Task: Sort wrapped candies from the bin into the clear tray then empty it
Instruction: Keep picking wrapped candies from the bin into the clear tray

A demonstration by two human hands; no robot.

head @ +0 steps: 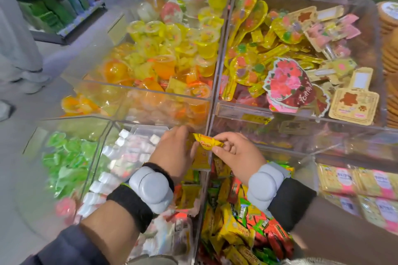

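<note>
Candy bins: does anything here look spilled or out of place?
Nothing stands out. Each clear bin holds its own sort. Both hands, left and right, hold one yellow candy above the mixed wrapped candies.

Shop interior w/ a pale grey floor (71, 54) across the left of the frame. Upper left: dark metal shelf unit (64, 2) stocked w/ green bottles and packs. A person's light grey trouser legs (17, 45) and pale shoes stand at the far left edge; lighting even, bright.
</note>
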